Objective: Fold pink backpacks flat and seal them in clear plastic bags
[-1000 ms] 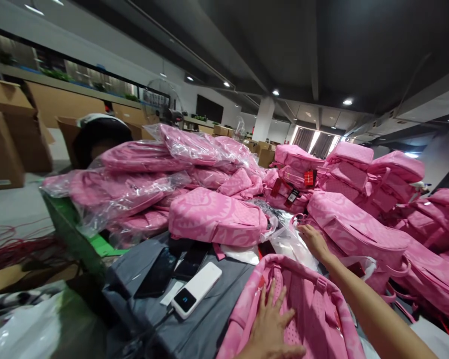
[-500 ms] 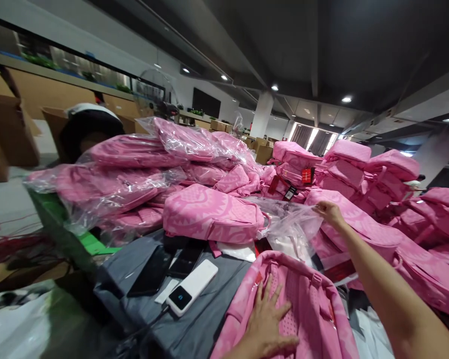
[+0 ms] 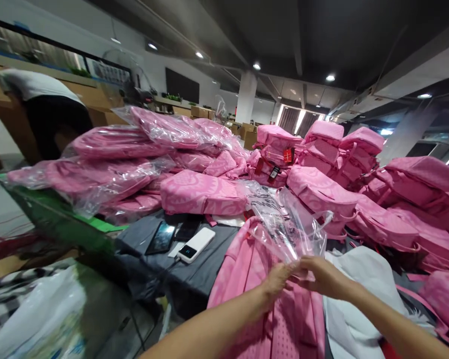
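Meeting at five o'clock over a pink patterned fabric backpack (image 3: 288, 324), left hand (image 3: 279, 280) and right hand (image 3: 319, 274) clamp their fingers on a clear, black-printed plastic bag (image 3: 284, 224) at four o'clock, whose thin film could split if tugged unevenly.

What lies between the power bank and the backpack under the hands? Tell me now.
In the head view, a stretch of grey cloth lies between the power bank and the backpack.

Clear bag (image 3: 280, 219), crinkled, black-printed, near end bunched, spread over the top of a pink backpack (image 3: 243, 269) lying perforated side up!
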A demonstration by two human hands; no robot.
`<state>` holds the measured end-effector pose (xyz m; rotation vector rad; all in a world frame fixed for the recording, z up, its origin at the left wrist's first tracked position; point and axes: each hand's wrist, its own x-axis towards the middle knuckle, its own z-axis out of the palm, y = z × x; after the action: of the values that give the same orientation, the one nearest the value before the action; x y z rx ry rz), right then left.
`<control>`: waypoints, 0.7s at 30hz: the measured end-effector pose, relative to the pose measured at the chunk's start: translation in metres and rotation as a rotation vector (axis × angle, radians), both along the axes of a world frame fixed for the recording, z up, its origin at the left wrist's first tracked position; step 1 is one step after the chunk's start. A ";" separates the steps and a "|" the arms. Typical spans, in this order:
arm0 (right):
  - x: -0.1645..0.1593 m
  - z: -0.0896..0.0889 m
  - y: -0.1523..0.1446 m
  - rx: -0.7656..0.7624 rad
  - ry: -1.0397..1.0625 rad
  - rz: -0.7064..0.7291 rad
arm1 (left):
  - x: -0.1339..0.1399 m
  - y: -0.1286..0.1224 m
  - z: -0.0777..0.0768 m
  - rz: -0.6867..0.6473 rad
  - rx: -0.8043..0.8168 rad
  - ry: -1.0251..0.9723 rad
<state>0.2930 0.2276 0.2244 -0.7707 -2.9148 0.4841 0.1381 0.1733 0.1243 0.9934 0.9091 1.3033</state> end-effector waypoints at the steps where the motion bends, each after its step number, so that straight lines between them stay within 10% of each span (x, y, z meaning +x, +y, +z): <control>1: 0.002 -0.014 -0.012 -0.023 0.027 -0.017 | 0.006 -0.007 -0.001 0.056 -0.155 -0.119; 5: 0.006 -0.056 -0.037 0.008 0.099 -0.177 | 0.002 -0.027 -0.009 0.332 -0.425 -0.257; 12: -0.008 -0.084 -0.073 0.196 0.032 -0.228 | -0.038 -0.075 -0.001 0.589 0.152 0.248; 21: -0.045 -0.077 -0.083 -0.026 0.122 -0.161 | -0.050 -0.125 -0.035 0.621 -0.339 -0.284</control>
<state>0.2483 0.1448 0.1473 -0.9354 -2.7129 0.5338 0.0879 0.0482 0.0891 0.2468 1.2140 1.6755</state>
